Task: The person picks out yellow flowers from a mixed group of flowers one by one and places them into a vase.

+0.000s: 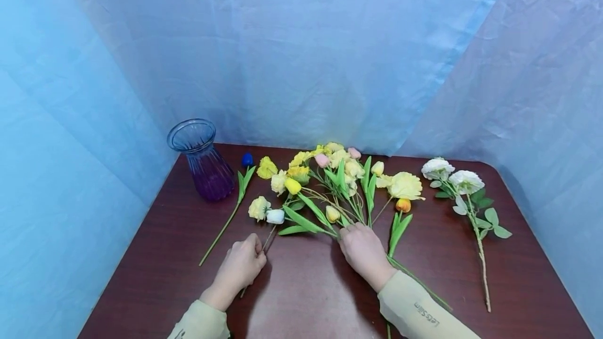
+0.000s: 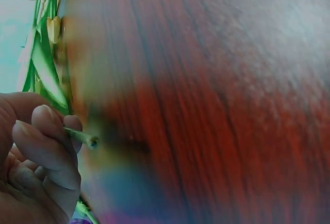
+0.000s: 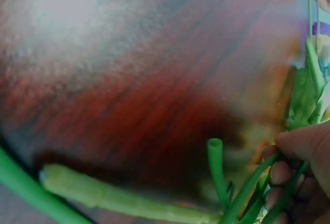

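A heap of artificial yellow, pink and white flowers [image 1: 330, 177] lies mid-table on the dark red table [image 1: 306, 297]. My left hand [image 1: 240, 266] pinches the thin stem [image 2: 85, 139] of a white bud [image 1: 275, 216] between thumb and fingers [image 2: 44, 131]; the stem's cut end sticks out past them. My right hand [image 1: 363, 249] lies on the gathered green stems [image 3: 247, 193] of the heap, its fingers [image 3: 281, 175] curled round several of them. An orange tulip [image 1: 403, 205] lies just right of that hand.
A purple glass vase [image 1: 202, 161] stands upright at the back left. A blue tulip [image 1: 247, 159] on a long stem lies beside it. A white rose spray [image 1: 464, 187] lies apart at the right. Blue cloth [image 1: 301, 51] walls three sides.
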Tool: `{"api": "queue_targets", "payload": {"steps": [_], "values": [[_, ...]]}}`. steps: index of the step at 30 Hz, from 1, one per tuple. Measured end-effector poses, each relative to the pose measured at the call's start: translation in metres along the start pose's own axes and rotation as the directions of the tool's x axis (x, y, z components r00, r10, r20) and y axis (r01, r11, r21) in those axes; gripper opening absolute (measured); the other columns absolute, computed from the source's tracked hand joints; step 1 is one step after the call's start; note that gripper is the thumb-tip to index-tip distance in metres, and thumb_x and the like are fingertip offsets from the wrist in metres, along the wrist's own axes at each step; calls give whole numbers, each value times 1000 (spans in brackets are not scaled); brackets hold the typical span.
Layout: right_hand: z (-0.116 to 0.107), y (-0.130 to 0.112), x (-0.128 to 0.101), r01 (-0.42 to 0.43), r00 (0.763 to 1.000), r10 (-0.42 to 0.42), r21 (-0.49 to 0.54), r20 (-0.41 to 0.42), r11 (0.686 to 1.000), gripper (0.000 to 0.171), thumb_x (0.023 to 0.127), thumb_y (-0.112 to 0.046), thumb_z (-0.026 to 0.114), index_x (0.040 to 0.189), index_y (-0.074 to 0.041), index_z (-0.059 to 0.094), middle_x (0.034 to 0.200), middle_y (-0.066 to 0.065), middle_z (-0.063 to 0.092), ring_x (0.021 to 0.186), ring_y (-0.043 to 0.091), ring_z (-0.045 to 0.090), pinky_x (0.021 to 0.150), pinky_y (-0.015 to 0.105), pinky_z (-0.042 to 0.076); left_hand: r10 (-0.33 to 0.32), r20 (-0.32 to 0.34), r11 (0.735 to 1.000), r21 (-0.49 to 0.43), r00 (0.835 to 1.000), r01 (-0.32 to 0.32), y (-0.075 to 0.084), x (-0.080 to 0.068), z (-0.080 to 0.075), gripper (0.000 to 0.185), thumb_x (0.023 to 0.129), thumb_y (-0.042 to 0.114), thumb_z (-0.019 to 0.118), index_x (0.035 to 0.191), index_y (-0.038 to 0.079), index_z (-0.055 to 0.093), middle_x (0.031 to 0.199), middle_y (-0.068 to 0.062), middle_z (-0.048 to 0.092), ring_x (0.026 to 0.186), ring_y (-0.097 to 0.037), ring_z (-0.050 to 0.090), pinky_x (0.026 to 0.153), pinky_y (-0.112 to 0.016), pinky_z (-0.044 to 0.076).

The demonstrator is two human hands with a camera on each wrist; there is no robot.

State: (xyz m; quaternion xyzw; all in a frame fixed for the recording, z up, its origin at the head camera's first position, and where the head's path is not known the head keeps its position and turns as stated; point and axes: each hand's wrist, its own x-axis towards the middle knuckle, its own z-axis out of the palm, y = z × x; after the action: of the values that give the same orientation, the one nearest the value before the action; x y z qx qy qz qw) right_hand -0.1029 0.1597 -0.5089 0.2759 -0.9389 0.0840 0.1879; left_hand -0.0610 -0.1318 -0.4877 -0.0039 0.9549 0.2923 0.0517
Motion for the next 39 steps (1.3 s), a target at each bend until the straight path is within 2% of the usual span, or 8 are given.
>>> {"api": "queue_targets", "payload": {"steps": [6,13,22,27,30,34,36,39], "values": [[-13,5,3,-138,990,139,211,9,968,35,88,-5,77,68,-13,51,67,4,58,71,30,64,63,45,51,-4,-14,1000,-24,1000,3,-4,0,1,17,88,4,65,82,12,50,54,6,52,33,-4,46,55,-33,46],[-27,22,2,-283,958,284,332,46,900,22,95,-6,71,76,-10,60,69,1,57,65,21,57,63,40,47,-23,-22,999,-46,999,22,-7,-1,1,15,88,3,63,84,11,51,54,6,53,32,-4,47,51,-30,46],[-42,59,1,-588,809,522,348,271,730,34,106,-18,56,72,-11,50,61,0,39,56,18,39,65,36,36,-53,-7,996,-71,999,53,-10,-2,0,14,89,2,61,85,10,51,56,3,54,32,-6,48,43,-29,45],[-42,77,-6,-655,755,585,299,296,694,36,106,-17,52,72,-8,50,62,4,42,56,22,42,65,37,36,-54,-7,996,-71,999,53,-9,-2,1,14,89,3,62,85,11,51,54,4,53,31,-6,48,43,-29,44],[-41,85,-12,-676,736,618,274,276,684,27,104,-15,53,85,2,62,76,14,54,71,34,52,67,44,42,-54,-7,996,-75,998,54,-9,-2,2,14,89,3,62,85,11,51,54,5,53,31,-6,48,42,-29,44],[-39,87,-18,-649,761,615,240,208,722,36,99,-13,59,128,8,59,116,29,50,108,50,43,86,60,36,-61,-5,995,-80,998,60,-9,-2,2,14,90,3,62,86,11,51,54,4,54,31,-6,48,41,-29,44],[-39,83,-18,-589,808,571,228,146,775,43,96,-13,65,134,6,57,121,28,47,110,50,39,84,61,34,-62,-5,995,-82,998,61,-9,-2,1,13,90,3,61,86,10,51,55,4,54,31,-6,48,40,-29,44],[-38,73,-12,-438,897,441,195,33,878,30,91,-9,72,119,2,67,110,22,55,102,46,46,80,56,38,-59,-6,995,-83,998,58,-8,-2,1,13,90,3,61,86,10,51,55,4,54,31,-6,48,40,-29,44]]}}
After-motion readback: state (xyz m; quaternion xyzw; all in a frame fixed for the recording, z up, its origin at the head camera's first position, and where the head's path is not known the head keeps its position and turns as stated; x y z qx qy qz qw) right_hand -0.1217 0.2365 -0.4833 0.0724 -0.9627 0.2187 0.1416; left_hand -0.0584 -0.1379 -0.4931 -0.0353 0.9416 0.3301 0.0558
